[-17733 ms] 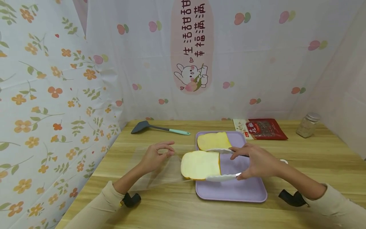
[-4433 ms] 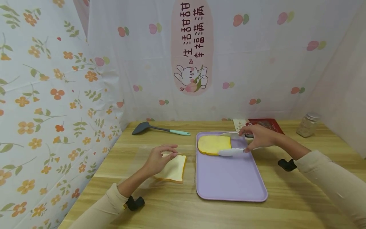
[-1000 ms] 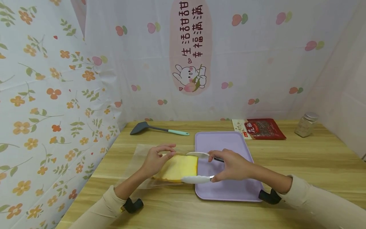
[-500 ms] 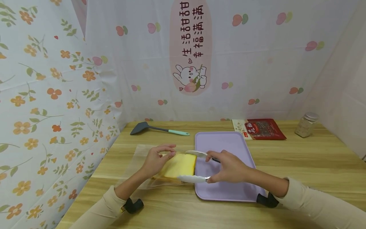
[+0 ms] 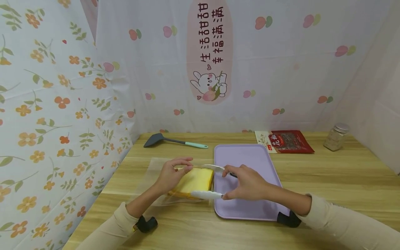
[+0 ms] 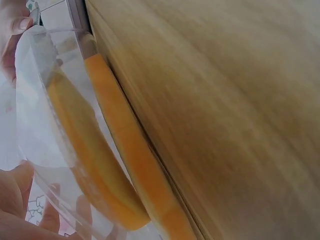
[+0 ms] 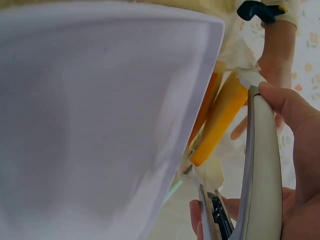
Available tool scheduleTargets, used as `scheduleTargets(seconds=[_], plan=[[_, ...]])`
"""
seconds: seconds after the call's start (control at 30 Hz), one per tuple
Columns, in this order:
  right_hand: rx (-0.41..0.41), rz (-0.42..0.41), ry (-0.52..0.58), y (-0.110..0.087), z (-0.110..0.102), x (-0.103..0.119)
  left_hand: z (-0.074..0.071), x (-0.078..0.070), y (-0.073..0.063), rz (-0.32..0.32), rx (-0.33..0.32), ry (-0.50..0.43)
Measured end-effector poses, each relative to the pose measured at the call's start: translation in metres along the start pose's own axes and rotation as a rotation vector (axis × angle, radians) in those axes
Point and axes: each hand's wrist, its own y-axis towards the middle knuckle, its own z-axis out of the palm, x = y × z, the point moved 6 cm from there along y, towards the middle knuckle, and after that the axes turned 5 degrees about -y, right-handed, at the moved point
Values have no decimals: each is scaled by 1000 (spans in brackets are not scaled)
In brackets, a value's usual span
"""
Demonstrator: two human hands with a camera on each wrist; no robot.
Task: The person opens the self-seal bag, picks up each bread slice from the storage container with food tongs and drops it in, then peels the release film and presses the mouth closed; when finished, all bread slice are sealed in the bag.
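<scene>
My left hand [image 5: 173, 175] pinches the upper layer of a clear plastic bag [image 5: 147, 177], lifting its mouth. In my right hand [image 5: 248, 184] is a pair of tongs [image 7: 265, 165] with white scalloped heads, spread to the two sides of a yellow bread slice [image 5: 197, 178]. That slice is inside the bag's mouth, its left part behind my left fingers. Beneath it, a second bread slice [image 6: 135, 150] lies in the bag on the table. In the left wrist view the held slice tilts above the lower one, with a narrow gap between their crusts.
A lilac tray [image 5: 243, 156] stands right of the bag, under my right hand. Behind lie a turner [image 5: 175, 140] with a mint handle and a red spice packet [image 5: 290, 141]. A glass jar [image 5: 335, 138] with a metal lid stands at the back right.
The yellow slice went from the tray into the bag, above the slice put there earlier. Over the last second the tongs edged slightly left with it. My left hand stays at the bag mouth.
</scene>
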Motion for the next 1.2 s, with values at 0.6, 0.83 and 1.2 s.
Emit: scheduleTargets(seconds=[0.6, 0.83, 1.2], plan=[[2, -18, -19, 12, 3, 9, 0, 17, 3, 19, -8, 22], [31, -54, 1, 15, 4, 10, 3, 17, 2, 42, -6, 29], [-30, -113, -95, 18, 7, 16, 3, 13, 2, 55, -11, 60]])
